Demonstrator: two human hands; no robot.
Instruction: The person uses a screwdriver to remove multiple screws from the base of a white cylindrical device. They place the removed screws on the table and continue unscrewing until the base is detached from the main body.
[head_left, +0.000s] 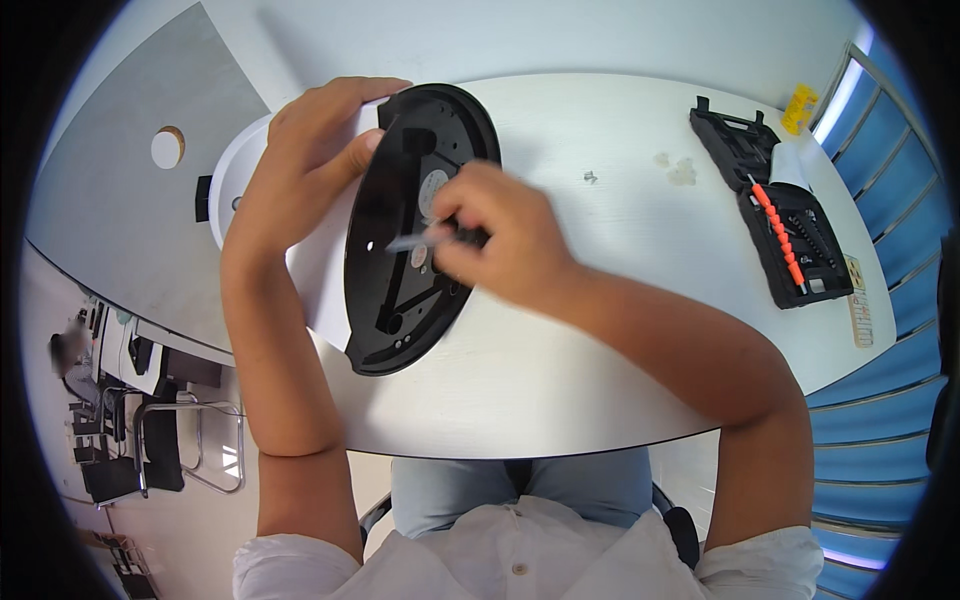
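Note:
A white appliance (330, 275) with a large black oval base (385, 200) is tilted on its side, so the underside of the base turns toward the right. My left hand (310, 160) holds it by the upper white part, thumb against the edge of the base. Closed around a screwdriver (410, 241), my right hand (510, 230) is in front of the base and smeared by motion. The metal shaft points left across the black underside. Whether its tip touches the base, I cannot tell.
Small metal pieces (590, 177) lie on the white table (620, 345). An open black tool case (775, 225) with an orange flexible shaft (779, 235) rests at the right, near a yellow box (799, 109). A grey table (130, 230) adjoins on the left.

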